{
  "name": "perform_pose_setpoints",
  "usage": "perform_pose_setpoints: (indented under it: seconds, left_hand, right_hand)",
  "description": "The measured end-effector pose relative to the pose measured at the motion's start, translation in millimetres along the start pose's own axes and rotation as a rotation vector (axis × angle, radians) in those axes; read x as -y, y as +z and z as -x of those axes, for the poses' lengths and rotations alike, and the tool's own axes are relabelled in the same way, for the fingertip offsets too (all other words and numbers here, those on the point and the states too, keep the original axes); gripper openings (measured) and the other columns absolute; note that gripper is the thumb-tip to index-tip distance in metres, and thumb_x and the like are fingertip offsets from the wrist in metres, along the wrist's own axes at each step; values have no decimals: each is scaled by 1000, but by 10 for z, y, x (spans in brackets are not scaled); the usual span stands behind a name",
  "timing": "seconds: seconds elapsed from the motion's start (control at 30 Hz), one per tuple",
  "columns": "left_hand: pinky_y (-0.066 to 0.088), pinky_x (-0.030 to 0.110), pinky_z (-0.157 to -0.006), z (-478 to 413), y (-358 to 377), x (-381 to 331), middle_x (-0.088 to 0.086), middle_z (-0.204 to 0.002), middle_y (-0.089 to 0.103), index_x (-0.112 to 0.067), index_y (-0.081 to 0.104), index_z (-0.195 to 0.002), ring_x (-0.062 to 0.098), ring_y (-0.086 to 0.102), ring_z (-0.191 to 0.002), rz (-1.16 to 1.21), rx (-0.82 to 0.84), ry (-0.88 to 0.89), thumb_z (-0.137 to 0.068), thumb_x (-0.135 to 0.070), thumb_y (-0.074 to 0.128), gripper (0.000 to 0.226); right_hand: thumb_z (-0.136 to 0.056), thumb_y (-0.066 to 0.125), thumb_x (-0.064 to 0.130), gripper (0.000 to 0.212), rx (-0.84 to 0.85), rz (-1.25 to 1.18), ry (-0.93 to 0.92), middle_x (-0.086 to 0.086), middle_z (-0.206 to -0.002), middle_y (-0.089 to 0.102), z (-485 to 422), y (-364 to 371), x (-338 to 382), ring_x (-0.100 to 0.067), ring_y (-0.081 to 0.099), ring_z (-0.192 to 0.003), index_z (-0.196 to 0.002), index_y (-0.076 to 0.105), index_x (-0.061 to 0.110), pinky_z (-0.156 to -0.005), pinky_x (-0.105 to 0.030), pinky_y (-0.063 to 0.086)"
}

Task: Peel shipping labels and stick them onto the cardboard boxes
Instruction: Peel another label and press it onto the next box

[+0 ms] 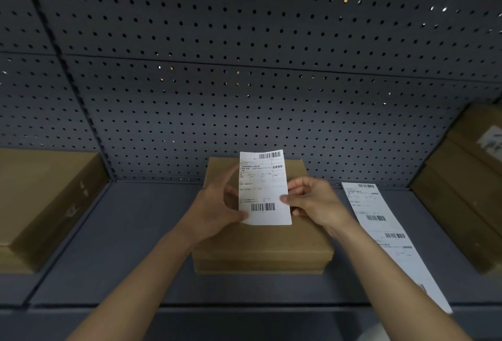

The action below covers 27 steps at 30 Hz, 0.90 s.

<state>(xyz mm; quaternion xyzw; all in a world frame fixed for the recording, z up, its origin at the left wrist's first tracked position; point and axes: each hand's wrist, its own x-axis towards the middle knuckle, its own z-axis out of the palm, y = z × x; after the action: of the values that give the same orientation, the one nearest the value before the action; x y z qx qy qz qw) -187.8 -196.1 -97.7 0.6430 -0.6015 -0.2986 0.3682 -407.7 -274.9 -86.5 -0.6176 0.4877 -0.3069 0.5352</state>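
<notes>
here, left hand [217, 211] and right hand [312, 202] pinching a shipping label [263, 188] upright, above a closed cardboard box [260, 245]

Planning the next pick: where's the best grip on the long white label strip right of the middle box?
Pinch the long white paper label strip at its near end, coming from the front. It lies flat on the dark grey shelf, and that end seems to overhang the front edge, leaving room underneath.

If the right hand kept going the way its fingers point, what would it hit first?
The shipping label that the right hand pinches; just beyond it, probably the left hand.
</notes>
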Motion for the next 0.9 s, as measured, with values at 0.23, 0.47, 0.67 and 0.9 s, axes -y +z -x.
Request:
perform_pose_setpoints:
  seconds: [0.23, 0.47, 0.67, 0.9]
  left_hand:
    - [47, 10, -66, 17, -19, 5, -11, -105, 64, -53, 24, -147, -2, 62, -72, -9, 22, 15, -71, -12, 86, 107]
    - [44, 5, -69, 18, -17, 13, -15, -108, 59, -48, 20, -150, -1, 58, -78, -61, 60, 15, -78, -15, 81, 101]
    - [32, 34, -112, 44, -3, 42, -26, -117, 47, -46, 10, -153, 6, 39, -120, -191, 117, 47, -87, -25, 73, 94]
    - [14, 52, -117, 67, 19, 64, -14, -147, 39, -45, 7, -153, 19, 19, -141, -343, 70, 37, -90, -36, 67, 87]
  right_hand:
    - [-82, 76, 1, 21, -2, 29, -14, -16, -94, 71, -12, 3, -7, -14, 68, -69, -100, 66, 3, -53, -20, 52]
    - [-81, 77, 1, 21, -5, 80, -27, -14, -91, 71, -8, 3, -22, -13, 66, -67, -99, 66, 5, -53, -21, 52]
    - [-80, 78, 2, 19, -32, 132, -55, -8, -80, 69, -17, 24, -52, -20, 63, -63, -93, 66, 9, -52, -26, 51]
    - [-77, 83, 11, 23, -67, 283, -132, -3, -85, 69, 32, 14, -53, -8, 62, -64, -93, 68, 19, -60, -23, 53]
